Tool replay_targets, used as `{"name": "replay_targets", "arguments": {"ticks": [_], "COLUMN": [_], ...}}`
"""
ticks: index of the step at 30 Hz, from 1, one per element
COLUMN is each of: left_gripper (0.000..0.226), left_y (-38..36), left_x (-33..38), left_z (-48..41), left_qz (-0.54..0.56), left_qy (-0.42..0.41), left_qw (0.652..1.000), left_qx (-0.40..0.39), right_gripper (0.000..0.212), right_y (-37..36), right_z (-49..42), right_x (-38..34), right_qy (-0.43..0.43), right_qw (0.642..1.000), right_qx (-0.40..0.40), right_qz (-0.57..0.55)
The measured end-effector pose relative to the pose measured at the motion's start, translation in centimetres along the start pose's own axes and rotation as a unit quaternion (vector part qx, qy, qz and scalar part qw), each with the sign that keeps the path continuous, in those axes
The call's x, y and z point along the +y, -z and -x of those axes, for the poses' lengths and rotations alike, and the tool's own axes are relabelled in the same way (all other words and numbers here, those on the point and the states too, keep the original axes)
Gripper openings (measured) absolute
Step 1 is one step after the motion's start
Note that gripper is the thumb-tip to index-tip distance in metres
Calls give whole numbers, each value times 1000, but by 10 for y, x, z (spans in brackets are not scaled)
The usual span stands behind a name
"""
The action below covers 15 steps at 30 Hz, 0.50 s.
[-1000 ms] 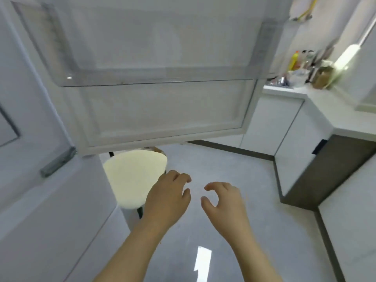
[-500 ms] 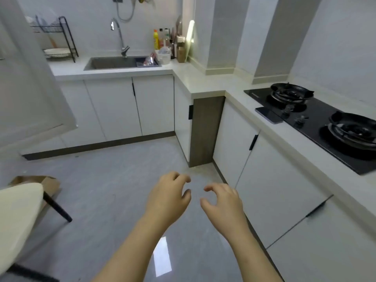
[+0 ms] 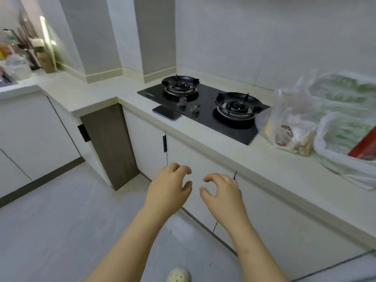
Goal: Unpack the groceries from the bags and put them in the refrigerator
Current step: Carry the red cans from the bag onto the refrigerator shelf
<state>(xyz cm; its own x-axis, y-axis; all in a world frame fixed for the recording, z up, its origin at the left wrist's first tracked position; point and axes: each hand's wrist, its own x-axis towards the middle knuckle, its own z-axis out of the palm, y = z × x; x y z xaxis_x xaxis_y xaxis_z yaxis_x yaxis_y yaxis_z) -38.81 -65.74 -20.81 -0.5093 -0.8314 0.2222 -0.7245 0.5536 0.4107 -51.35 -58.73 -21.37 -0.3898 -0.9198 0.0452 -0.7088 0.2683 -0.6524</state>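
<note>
One small bag [image 3: 293,110] of mushrooms [image 3: 284,133], large bag [image 3: 335,147] of greens [image 3: 345,94], both on counter [image 3: 223,153], left hand [image 3: 169,187], right hand [image 3: 222,191] relaxed, empty

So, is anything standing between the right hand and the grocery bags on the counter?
Nothing visible does. The right hand hovers empty below the counter edge; the grocery bags sit on the counter, up and to its right. The stove and phone lie left of the bags, off that path.
</note>
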Motion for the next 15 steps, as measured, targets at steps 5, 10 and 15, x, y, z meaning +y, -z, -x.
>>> {"name": "replay_targets", "arguments": {"ticks": [5,10,15], "left_gripper": [34,34,34], "left_y": [-20,-34,-59], "left_x": [18,32,61], "left_z": [-77,-151,-204], "left_qz": [13,24,38], "left_qy": [-72,-133,-199], "left_qw": [997,990,976], "left_qx": [-25,-46,-81], "right_gripper": [28,27,26], "right_y": [20,39,60], "right_z": [-54,-105,-134], "right_x": [20,35,61], "right_qy": [-48,-99,-151], "right_qw": [997,988,973], "right_qx": [64,115,174], "right_qz": [10,12,5]}}
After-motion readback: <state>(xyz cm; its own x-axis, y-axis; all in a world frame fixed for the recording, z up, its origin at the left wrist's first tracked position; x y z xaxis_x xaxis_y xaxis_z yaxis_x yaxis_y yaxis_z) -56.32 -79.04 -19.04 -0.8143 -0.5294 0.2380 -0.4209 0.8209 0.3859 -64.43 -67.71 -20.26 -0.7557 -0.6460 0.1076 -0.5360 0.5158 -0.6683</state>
